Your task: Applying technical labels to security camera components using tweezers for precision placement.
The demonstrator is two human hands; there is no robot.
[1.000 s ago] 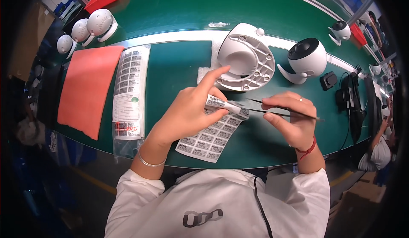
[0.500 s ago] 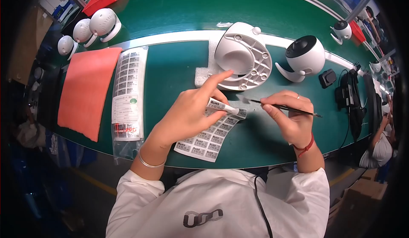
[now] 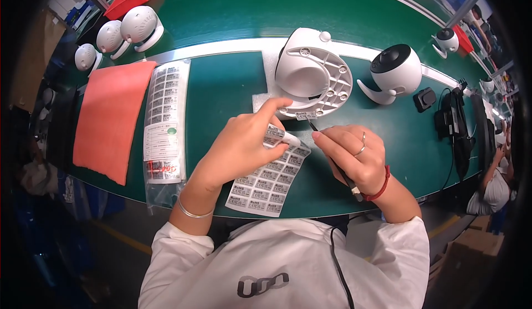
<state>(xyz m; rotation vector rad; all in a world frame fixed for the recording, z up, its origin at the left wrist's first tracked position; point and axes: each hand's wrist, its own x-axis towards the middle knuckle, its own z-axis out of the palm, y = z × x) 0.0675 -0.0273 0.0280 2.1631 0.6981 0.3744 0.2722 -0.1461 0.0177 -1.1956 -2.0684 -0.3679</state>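
Pinching slim dark tweezers [image 3: 353, 188], the right hand [image 3: 357, 156] has a small grey printed label [image 3: 305, 116] at their tips, by the near rim of a white plastic device with a ribbed base [image 3: 335, 76]; whether the label touches it, I cannot tell. The left hand [image 3: 244, 145] grips the curled upper end of a white sheet of grey labels [image 3: 257, 192], its index finger extended toward the device; the sheet reaches down to the desk's [image 3: 227, 87] near edge. The device lies on white foam [image 3: 269, 68] near the middle of the desk's far edge. Rightward stands a round white camera with a black face [image 3: 399, 71]; toward the left edge lies a flat orange-pink sheet [image 3: 113, 123].
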